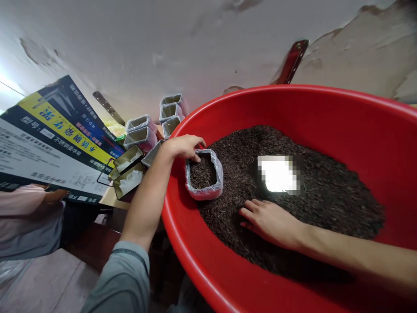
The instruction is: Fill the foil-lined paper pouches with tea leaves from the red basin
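Note:
My left hand (187, 148) grips the upper left corner of a small square tub (204, 195) lined with clear plastic, its thumb over the rim. The tub holds dark, dry, shredded leaf-like bits (203, 172) that look like loose tea. It rests inside a large red basin (293, 89), against the left wall. More of the same dark leaves (332, 191) cover the basin's floor. My right hand (262, 219) lies low over them, palm down, fingers loosely stretched and fingertips touching the leaves. It holds nothing visible. A bright pixelated patch (278, 174) beyond it cannot be made out.
Left of the basin stand several plastic-lined tubs (140, 134) and open tins (130, 180) with plastic inside. A large printed cardboard sheet (61, 139) stands behind them. At the far left is another person (29, 221). A stained wall (195, 48) rises behind the basin.

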### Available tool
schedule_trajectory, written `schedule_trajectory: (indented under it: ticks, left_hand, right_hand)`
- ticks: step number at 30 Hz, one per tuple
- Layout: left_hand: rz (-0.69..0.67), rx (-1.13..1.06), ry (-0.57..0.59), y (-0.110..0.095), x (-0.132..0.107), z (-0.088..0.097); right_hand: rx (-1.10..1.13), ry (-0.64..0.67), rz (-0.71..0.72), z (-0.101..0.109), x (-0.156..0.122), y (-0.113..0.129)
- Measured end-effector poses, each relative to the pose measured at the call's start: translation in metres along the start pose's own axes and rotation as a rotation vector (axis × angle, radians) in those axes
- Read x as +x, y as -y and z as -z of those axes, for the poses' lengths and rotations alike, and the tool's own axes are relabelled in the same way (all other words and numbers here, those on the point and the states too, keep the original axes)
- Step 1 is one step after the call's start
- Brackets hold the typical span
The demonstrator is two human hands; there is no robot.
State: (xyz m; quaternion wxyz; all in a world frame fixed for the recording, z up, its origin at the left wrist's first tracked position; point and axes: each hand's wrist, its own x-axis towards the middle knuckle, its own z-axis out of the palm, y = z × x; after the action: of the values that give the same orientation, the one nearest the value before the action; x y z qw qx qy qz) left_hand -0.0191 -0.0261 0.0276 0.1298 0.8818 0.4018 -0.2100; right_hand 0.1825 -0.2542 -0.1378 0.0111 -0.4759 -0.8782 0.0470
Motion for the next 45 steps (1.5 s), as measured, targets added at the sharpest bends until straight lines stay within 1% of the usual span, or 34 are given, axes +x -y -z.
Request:
schedule_trajectory:
  ticks: [2, 4, 6, 7, 9, 12, 14, 16, 18, 19, 21, 23, 25, 27, 30, 32, 34, 36, 38, 41, 43, 45]
  left_hand:
    - [-0.013, -0.016, -0.018, -0.001, -0.002, 0.000]
    - [0.048, 0.038, -0.008, -0.004, -0.003, 0.000]
    - [0.082, 0.082, 0.010, -0.007, -0.003, -0.001]
    - [0.065, 0.073, 0.010, -0.009, -0.003, -0.002]
    - [0.027, 0.041, -0.005, -0.013, -0.003, -0.003]
    - [0.080, 0.081, 0.001, -0.015, -0.002, -0.003]
    - [0.057, 0.055, -0.022, -0.012, -0.002, -0.003]
    - [-0.028, -0.046, -0.110, -0.007, -0.003, -0.002]
    - [-0.072, -0.138, -0.248, -0.001, -0.001, -0.002]
    - [-0.075, -0.172, -0.323, 0.002, 0.000, -0.002]
    - [-0.057, -0.222, -0.461, 0.006, 0.006, -0.005]
    - [-0.026, -0.265, -0.553, 0.010, 0.013, -0.008]
    - [0.019, -0.300, -0.603, 0.014, 0.019, -0.011]
    - [0.055, -0.322, -0.621, 0.018, 0.023, -0.013]
    - [0.068, -0.338, -0.606, 0.024, 0.027, -0.015]
    - [0.053, -0.346, -0.591, 0.027, 0.028, -0.016]
    - [0.017, -0.355, -0.580, 0.027, 0.027, -0.016]
    - [-0.018, -0.363, -0.556, 0.027, 0.025, -0.015]
    - [-0.044, -0.352, -0.503, 0.025, 0.024, -0.013]
    - [-0.068, -0.317, -0.418, 0.023, 0.023, -0.011]
    - [-0.087, -0.323, -0.351, 0.022, 0.022, -0.011]
    - [-0.139, -0.318, -0.256, 0.023, 0.021, -0.011]
  right_hand:
    - [0.099, 0.029, -0.056, 0.005, 0.003, -0.004]
    - [0.192, 0.040, -0.116, 0.011, 0.007, -0.007]
    - [0.282, 0.025, -0.154, 0.018, 0.011, -0.010]
    - [0.329, 0.006, -0.166, 0.021, 0.012, -0.011]
    - [0.425, -0.048, -0.180, 0.026, 0.015, -0.014]
    - [0.597, -0.157, -0.237, 0.032, 0.016, -0.017]
    - [0.740, -0.241, -0.347, 0.038, 0.019, -0.018]
    - [0.918, -0.336, -0.489, 0.050, 0.026, -0.017]
    - [1.128, -0.467, -0.579, 0.066, 0.043, -0.014]
    - [1.235, -0.547, -0.590, 0.074, 0.055, -0.012]
    - [1.417, -0.703, -0.547, 0.089, 0.085, -0.007]
    - [1.526, -0.817, -0.478, 0.100, 0.119, 0.000]
    - [1.590, -0.909, -0.443, 0.105, 0.151, 0.006]
    - [1.634, -1.002, -0.454, 0.104, 0.177, 0.012]
    - [1.662, -1.091, -0.485, 0.100, 0.199, 0.018]
    - [1.659, -1.090, -0.477, 0.097, 0.203, 0.019]
    - [1.659, -1.047, -0.446, 0.097, 0.203, 0.019]
    - [1.680, -0.965, -0.396, 0.098, 0.198, 0.019]
    - [1.709, -0.845, -0.339, 0.102, 0.191, 0.017]
    - [1.682, -0.673, -0.253, 0.109, 0.170, 0.012]
    - [1.587, -0.648, -0.212, 0.112, 0.149, 0.005]
    - [1.401, -0.671, -0.227, 0.111, 0.120, -0.002]
